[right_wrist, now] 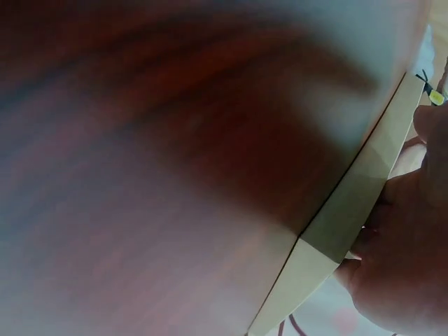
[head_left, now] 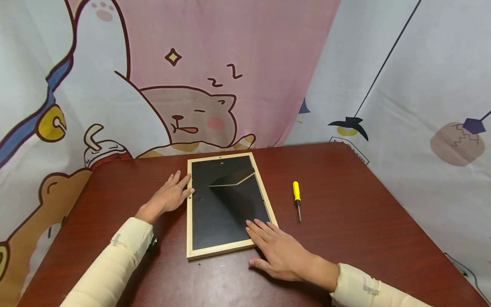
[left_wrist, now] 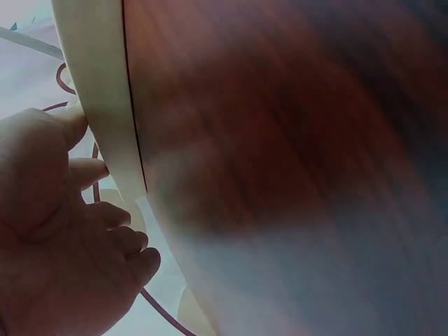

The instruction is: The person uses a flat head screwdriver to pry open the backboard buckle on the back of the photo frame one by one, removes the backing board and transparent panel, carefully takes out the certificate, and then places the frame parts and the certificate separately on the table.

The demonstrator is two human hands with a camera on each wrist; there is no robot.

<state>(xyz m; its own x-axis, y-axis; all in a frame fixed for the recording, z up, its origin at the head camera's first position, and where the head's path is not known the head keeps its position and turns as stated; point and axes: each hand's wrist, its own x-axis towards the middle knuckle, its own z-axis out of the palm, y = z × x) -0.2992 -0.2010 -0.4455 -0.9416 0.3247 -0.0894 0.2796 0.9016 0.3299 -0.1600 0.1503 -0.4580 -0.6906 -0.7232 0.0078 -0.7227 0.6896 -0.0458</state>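
A picture frame (head_left: 230, 230) with a pale wooden border lies back side up on the table, its black backing and black easel stand facing upward. My left hand (head_left: 170, 195) touches the frame's left edge with thumb and finger, the fingers spread and fairly straight. Over the near right corner rests my right hand (head_left: 281, 251), its fingers extended onto the border and backing, thumb apart on the near side. In the left wrist view, the frame's side (left_wrist: 98, 84) runs beside the left hand (left_wrist: 70, 224). The right wrist view shows the frame's corner (right_wrist: 318, 255) next to the right hand (right_wrist: 399, 231).
A screwdriver (head_left: 297, 196) with a yellow handle lies on the table to the right of the frame, its tip toward me. The dark red wooden table (head_left: 345, 221) reaches back to a cartoon-printed curtain (head_left: 268, 64) that hangs behind and at the sides.
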